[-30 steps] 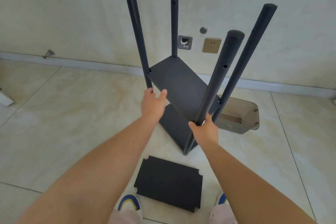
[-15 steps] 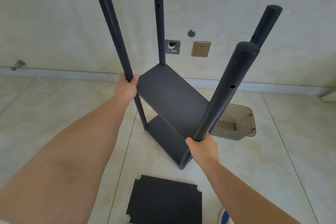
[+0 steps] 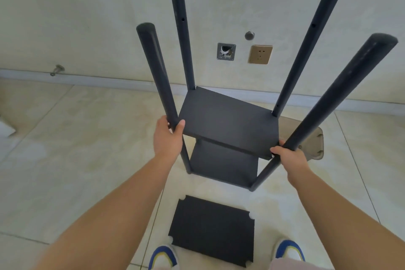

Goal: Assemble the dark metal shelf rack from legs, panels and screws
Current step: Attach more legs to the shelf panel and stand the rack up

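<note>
Rack (image 3: 228, 138) stands on the floor (image 3: 65, 160) between the two hands, half built — two panels fixed, four legs sticking up well past the upper one. Left hand (image 3: 167, 138) wraps the near-left leg (image 3: 157, 76) right at the upper panel (image 3: 228, 120) corner, thumb against the panel edge; right hand (image 3: 289, 158) grips the near-right leg (image 3: 328, 98) at the matching corner on its side. Both hands closed around the legs, not pinching, nothing else in them. Holding at panel height on both near legs reads as steadying or squaring the frame, probably so it sits straight before the next shelf goes in. Far legs (image 3: 183, 37) beyond the hands show open screw holes up high, so a level seems unfilled there. Loose panel (image 3: 212, 230) lies flat on the floor below the hands, just in front of the shoes (image 3: 163, 257) — notched corners visible, likely for the legs, and kept near for a quick pick-up. Lower panel (image 3: 223, 164) sits under the upper one, near floor level. Beige tray (image 3: 315, 144) rests behind the right hand, partly hidden by the rack; may hold screws, cannot tell. Wall socket (image 3: 260, 54) further back, unrelated.
</note>
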